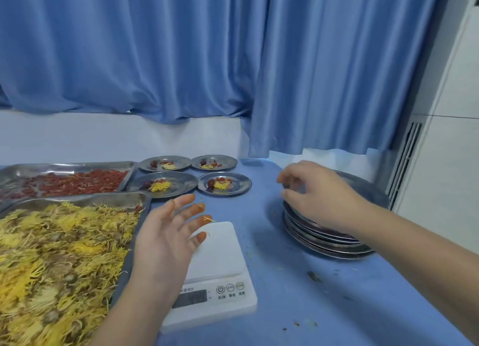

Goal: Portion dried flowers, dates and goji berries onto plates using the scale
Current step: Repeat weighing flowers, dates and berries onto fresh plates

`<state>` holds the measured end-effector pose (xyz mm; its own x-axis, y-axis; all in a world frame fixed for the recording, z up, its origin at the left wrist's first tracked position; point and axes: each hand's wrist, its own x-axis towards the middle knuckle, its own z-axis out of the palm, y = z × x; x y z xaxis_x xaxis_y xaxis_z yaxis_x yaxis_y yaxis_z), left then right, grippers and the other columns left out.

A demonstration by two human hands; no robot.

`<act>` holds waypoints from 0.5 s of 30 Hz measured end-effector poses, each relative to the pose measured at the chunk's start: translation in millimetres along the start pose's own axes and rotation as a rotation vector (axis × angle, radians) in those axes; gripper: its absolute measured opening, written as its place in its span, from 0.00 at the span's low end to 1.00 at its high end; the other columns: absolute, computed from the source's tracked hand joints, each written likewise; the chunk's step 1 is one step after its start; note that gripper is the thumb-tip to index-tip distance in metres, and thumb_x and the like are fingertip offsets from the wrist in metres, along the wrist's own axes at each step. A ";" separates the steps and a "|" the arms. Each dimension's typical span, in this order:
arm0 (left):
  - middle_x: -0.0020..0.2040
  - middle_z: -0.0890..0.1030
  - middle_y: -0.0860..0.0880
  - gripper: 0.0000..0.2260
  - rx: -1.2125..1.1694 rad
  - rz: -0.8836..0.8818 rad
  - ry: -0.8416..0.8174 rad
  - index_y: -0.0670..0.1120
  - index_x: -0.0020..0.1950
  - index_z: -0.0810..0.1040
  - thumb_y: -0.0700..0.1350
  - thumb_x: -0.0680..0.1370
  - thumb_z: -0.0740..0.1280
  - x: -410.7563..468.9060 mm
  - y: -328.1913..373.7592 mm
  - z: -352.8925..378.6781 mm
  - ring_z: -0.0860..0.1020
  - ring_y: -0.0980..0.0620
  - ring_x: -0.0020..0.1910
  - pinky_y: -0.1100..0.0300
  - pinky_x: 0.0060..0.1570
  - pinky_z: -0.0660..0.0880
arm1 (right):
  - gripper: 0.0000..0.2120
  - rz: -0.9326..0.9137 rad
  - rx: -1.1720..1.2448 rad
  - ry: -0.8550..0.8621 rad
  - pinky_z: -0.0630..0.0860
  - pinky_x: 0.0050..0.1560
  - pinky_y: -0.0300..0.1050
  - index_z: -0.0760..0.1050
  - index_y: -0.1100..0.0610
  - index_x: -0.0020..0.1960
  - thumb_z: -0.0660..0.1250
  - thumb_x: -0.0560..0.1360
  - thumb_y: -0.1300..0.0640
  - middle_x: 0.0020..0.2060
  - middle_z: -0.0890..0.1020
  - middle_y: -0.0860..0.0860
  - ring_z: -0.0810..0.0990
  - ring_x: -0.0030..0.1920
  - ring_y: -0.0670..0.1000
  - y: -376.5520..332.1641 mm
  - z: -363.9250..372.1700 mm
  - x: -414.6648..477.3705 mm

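Now the left hand [166, 238] hovers open over the scale [220, 273], empty, while at three o'clock the right hand [315, 194] grips the top plate [368, 190] of the stack [324, 242].

Looks like a makeshift food-prep room, institutional rather than a home kitchen. Table [324, 306] has a blue cover; a white digital scale [217, 273] sits on it. Left of the scale: steel trays of dried flowers [51, 262] and goji berries [77, 182]. Right of the scale: stack of steel plates [329, 239]. Behind the scale: blue curtains [207, 60], plus a floor-standing air conditioner [445, 138] at far right.
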<state>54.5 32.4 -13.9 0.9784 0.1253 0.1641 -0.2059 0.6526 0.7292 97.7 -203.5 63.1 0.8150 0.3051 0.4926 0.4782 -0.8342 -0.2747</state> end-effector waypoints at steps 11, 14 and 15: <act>0.41 0.81 0.46 0.14 0.041 0.009 0.002 0.45 0.49 0.81 0.50 0.78 0.58 -3.7 -0.1 -1.7 0.80 0.49 0.36 0.54 0.40 0.67 | 0.05 0.198 -0.295 -0.211 0.77 0.49 0.48 0.79 0.51 0.46 0.66 0.71 0.56 0.41 0.83 0.45 0.80 0.46 0.51 59.4 -25.4 -20.2; 0.41 0.81 0.46 0.14 0.040 0.006 0.004 0.44 0.48 0.81 0.50 0.77 0.59 -4.4 1.7 -1.3 0.80 0.50 0.36 0.54 0.39 0.67 | 0.11 0.232 -0.226 -0.172 0.77 0.52 0.46 0.79 0.49 0.52 0.70 0.70 0.56 0.41 0.82 0.42 0.80 0.48 0.49 57.4 -27.9 -18.6; 0.41 0.81 0.46 0.14 0.039 0.005 0.007 0.44 0.48 0.81 0.50 0.77 0.59 -4.5 2.3 -1.3 0.79 0.50 0.36 0.54 0.39 0.67 | 0.12 0.243 -0.204 -0.161 0.76 0.53 0.45 0.79 0.49 0.52 0.71 0.69 0.56 0.39 0.81 0.41 0.80 0.48 0.48 57.0 -29.2 -17.6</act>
<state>49.6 34.3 -13.8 0.9774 0.1340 0.1635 -0.2114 0.6221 0.7539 101.1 -269.8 62.9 0.9460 0.1412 0.2918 0.2019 -0.9608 -0.1897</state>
